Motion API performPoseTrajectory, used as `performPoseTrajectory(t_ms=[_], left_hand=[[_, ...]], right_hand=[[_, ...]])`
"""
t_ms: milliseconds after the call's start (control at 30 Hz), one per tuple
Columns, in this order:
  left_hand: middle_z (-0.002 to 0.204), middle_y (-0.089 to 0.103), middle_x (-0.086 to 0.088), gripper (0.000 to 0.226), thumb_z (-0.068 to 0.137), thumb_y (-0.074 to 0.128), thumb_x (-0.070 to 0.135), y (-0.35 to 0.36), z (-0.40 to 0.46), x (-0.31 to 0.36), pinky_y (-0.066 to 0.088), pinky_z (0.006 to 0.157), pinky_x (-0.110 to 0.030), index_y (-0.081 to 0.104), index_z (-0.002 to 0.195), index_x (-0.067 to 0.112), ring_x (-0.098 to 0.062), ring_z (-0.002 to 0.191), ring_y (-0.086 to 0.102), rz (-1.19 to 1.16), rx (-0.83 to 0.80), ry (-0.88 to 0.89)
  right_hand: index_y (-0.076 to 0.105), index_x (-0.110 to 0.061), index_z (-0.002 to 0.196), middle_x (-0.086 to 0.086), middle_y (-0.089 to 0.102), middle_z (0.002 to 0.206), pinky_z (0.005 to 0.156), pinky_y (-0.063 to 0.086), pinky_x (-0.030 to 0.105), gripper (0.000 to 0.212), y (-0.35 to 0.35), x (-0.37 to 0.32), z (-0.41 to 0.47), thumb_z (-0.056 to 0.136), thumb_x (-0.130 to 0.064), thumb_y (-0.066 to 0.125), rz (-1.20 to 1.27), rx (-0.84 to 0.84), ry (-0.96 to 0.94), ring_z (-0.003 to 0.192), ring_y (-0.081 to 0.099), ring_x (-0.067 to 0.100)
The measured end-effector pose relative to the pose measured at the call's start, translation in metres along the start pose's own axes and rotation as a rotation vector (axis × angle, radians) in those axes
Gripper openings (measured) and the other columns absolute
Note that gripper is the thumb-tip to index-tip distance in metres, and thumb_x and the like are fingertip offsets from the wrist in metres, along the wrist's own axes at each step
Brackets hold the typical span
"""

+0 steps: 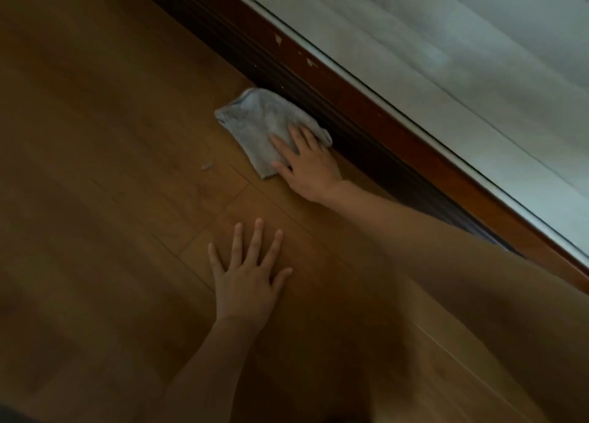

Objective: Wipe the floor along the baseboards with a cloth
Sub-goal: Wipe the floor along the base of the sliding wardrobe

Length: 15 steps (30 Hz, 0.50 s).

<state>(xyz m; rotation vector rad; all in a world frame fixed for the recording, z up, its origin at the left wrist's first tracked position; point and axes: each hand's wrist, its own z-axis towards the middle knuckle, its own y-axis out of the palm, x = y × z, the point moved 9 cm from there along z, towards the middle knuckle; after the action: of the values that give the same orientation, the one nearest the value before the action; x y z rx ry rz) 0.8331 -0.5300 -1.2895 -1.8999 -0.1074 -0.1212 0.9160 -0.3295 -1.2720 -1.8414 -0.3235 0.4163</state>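
Nearest on the wooden floor (95,167), left hand (245,279) lies flat, fingers spread, holding nothing. Farther right, right hand (307,164) presses straight fingers on a crumpled grey cloth (258,126), whose far edge touches the dark baseboard (318,81). Small grey scrap (206,166) just left of cloth; pale curtain (446,40) beyond.

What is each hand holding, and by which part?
Nothing is gripped. The right hand presses flat on the near end of the grey cloth beside the baseboard. The left hand rests flat on the floor.
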Motion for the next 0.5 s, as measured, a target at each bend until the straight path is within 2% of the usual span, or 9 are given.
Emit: performPoseTrajectory(t_ms=[133, 200, 267, 300, 367, 433, 500], left_hand=[[0.163, 0.003, 0.003, 0.066, 0.092, 0.003, 0.067, -0.002, 0.0, 0.002, 0.006, 0.111, -0.068, 0.007, 0.153, 0.042, -0.029, 0.149, 0.0, -0.002, -0.045, -0.004], [0.163, 0.011, 0.001, 0.067, 0.092, 0.009, 0.066, -0.002, 0.0, 0.004, 0.009, 0.109, -0.067, 0.016, 0.153, 0.04, -0.03, 0.149, 0.008, -0.014, -0.073, 0.002], [0.16, 0.022, -0.002, 0.064, 0.094, 0.018, 0.063, -0.01, 0.003, 0.001, 0.014, 0.107, -0.068, 0.027, 0.151, 0.035, -0.03, 0.146, 0.02, -0.049, -0.066, -0.019], [0.16, 0.023, -0.003, 0.062, 0.096, 0.019, 0.062, -0.016, 0.007, -0.002, 0.016, 0.107, -0.067, 0.026, 0.151, 0.034, -0.03, 0.146, 0.021, -0.053, -0.034, -0.04], [0.162, 0.012, -0.002, 0.06, 0.098, 0.015, 0.061, -0.03, 0.017, -0.02, 0.01, 0.112, -0.065, 0.013, 0.152, 0.036, -0.029, 0.149, 0.009, -0.062, 0.026, -0.138], [0.163, -0.005, 0.0, 0.063, 0.095, 0.013, 0.06, -0.041, 0.024, -0.047, 0.001, 0.114, -0.06, 0.0, 0.153, 0.038, -0.027, 0.149, -0.005, -0.091, 0.06, -0.305], [0.162, -0.015, 0.003, 0.064, 0.096, 0.015, 0.062, -0.044, 0.025, -0.074, 0.002, 0.116, -0.06, -0.006, 0.152, 0.04, -0.027, 0.148, -0.013, -0.136, 0.029, -0.472]], right_hand=[[-0.003, -0.031, 0.154, 0.01, -0.006, 0.162, 0.12, 0.009, 0.049, 0.062, 0.011, 0.038, -0.082, 0.097, -0.055, 0.007, -0.043, -0.064, -0.048, 0.148, -0.007, 0.026], [-0.006, -0.03, 0.154, 0.008, -0.012, 0.161, 0.119, 0.002, 0.047, 0.06, 0.016, 0.052, -0.107, 0.1, -0.053, 0.011, -0.068, -0.132, -0.024, 0.148, -0.012, 0.023], [-0.008, -0.032, 0.153, 0.005, -0.017, 0.16, 0.119, -0.004, 0.046, 0.059, 0.015, 0.047, -0.091, 0.102, -0.05, 0.017, -0.03, -0.175, -0.002, 0.147, -0.017, 0.021], [-0.008, -0.033, 0.153, 0.005, -0.017, 0.16, 0.12, -0.002, 0.047, 0.06, 0.011, 0.037, -0.07, 0.102, -0.05, 0.018, -0.006, -0.164, -0.009, 0.147, -0.018, 0.022], [-0.008, -0.034, 0.152, 0.006, -0.018, 0.16, 0.12, 0.001, 0.049, 0.06, 0.004, 0.011, -0.019, 0.102, -0.051, 0.019, 0.037, -0.15, -0.043, 0.147, -0.017, 0.023], [-0.007, -0.034, 0.153, 0.006, -0.019, 0.16, 0.12, 0.0, 0.049, 0.06, -0.003, -0.01, 0.024, 0.102, -0.052, 0.02, 0.057, -0.17, -0.076, 0.146, -0.018, 0.024], [-0.007, -0.035, 0.153, 0.005, -0.022, 0.159, 0.119, -0.001, 0.049, 0.061, -0.009, -0.02, 0.043, 0.101, -0.053, 0.021, 0.049, -0.236, -0.115, 0.146, -0.021, 0.024]])
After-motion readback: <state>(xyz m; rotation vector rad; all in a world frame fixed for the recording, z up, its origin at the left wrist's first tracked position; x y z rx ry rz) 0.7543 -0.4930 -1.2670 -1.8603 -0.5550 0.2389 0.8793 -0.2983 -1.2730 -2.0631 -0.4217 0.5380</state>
